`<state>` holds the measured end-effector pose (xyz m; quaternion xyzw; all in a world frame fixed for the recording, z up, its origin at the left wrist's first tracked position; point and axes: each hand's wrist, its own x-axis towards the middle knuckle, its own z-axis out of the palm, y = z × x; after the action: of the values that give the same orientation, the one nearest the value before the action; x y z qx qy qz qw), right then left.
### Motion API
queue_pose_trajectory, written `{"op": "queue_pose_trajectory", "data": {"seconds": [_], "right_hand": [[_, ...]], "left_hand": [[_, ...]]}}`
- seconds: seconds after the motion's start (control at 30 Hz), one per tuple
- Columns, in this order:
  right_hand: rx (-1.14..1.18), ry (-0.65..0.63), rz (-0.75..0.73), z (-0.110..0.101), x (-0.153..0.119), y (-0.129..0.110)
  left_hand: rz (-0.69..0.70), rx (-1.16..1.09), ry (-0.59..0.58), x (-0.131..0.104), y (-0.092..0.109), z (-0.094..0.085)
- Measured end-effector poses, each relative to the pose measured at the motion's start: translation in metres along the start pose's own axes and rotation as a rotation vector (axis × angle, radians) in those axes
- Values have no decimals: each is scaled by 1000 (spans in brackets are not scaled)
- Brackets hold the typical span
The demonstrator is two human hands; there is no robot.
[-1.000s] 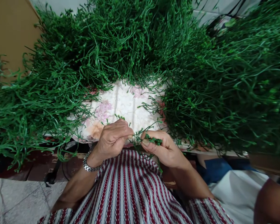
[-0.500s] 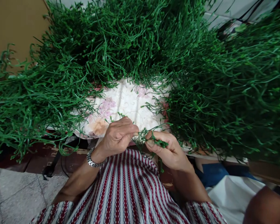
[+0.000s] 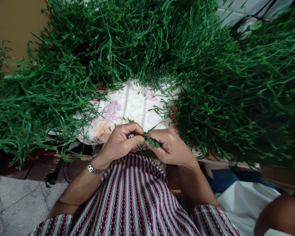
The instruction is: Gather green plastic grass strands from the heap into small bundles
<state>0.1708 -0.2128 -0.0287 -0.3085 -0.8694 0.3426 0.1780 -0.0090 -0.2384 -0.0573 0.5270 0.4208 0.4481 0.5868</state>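
Note:
My left hand, with a metal watch on its wrist, pinches green sprigs between thumb and forefinger in front of my lap. Small green tips also poke out above its knuckles. My right hand is closed around a small bunch of green sprigs that look like plastic flower stems. The two hands touch at the fingertips, and a thin stem sticks up to the right between them. The fingers hide most of the bunch.
Tangled piles of the same sprigs lie at the left, back and right. Between them shows a white floral cloth. At the lower right is another person's arm beside white fabric.
My right hand has moved left to meet my left hand, closing the gap between them. My left hand's thumb and forefinger now form a rounder pinch.

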Motion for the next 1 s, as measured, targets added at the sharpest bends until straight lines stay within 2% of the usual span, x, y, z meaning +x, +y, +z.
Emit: {"op": "queue_pose_trajectory", "data": {"seconds": [0.27,0.5,0.73,0.87,1.0], "right_hand": [[94,62,91,12,10,7],[419,114,121,18,18,6],[327,345,146,31,23,7],[258,415,133,30,21,3],[191,427,117,27,17,0]], "left_hand": [[-11,-195,186,7,-4,6],[9,-295,207,21,-6,10],[59,-297,391,37,-9,18],[89,-211,385,42,-8,20],[114,-181,356,43,-6,22]]}}
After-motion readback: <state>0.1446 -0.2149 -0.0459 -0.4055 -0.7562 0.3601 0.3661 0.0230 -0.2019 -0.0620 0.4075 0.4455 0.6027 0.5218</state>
